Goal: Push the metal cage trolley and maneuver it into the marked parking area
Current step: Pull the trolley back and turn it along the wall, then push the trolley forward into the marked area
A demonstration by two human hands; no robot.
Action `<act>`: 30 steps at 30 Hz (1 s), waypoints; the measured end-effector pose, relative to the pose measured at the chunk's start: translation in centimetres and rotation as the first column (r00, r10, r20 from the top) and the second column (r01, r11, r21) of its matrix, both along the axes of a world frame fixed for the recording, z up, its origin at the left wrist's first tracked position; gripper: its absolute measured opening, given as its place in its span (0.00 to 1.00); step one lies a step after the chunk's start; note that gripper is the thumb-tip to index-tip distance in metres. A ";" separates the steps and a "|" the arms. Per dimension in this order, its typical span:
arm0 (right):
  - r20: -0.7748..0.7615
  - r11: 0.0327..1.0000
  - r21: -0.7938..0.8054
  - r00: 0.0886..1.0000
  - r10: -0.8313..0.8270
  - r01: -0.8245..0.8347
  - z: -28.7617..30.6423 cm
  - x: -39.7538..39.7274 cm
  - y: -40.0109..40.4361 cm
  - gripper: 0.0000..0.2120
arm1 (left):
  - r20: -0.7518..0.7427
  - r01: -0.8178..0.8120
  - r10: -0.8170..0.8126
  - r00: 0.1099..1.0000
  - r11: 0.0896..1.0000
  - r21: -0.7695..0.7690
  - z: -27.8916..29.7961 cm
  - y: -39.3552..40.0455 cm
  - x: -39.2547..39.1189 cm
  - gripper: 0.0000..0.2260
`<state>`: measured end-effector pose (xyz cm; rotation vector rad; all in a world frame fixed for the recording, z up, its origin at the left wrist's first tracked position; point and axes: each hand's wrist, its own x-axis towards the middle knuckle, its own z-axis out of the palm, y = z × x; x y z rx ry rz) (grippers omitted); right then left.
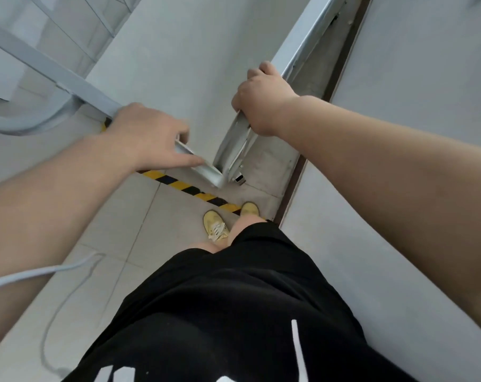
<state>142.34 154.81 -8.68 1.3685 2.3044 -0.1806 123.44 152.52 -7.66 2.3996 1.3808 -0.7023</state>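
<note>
I look straight down on the grey metal cage trolley (54, 73), its top frame bars meeting in a corner below my hands. My left hand (148, 136) lies over the left top bar, thumb under it and index finger stretched along the rail. My right hand (261, 97) grips the right top bar (305, 42), fingers curled round it. A yellow-and-black striped floor line (189, 188) runs under the trolley's corner, just in front of my feet.
A white wall (413, 133) with a dark skirting strip (341, 67) stands close along the trolley's right side. My yellow shoes (215, 227) stand on pale floor tiles, one on the line. A grey cable (40, 271) trails across the floor at left.
</note>
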 end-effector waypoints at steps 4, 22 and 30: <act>0.089 0.999 -0.052 0.996 -0.007 0.011 1.0 -0.7 -0.3 0.13 | -0.014 0.051 -0.051 0.999 0.998 -0.026 1.1 0.1 -2.5 0.38; -0.325 0.810 -0.150 0.745 -0.582 0.568 4.0 -26.0 -5.2 0.38 | 0.045 0.034 -0.045 0.998 0.976 0.216 2.6 2.4 -21.6 0.33; -0.351 0.875 -0.170 0.802 -0.484 0.453 5.0 -36.1 -1.7 0.30 | 0.019 0.158 -0.163 0.986 0.974 0.163 3.7 6.4 -30.2 0.25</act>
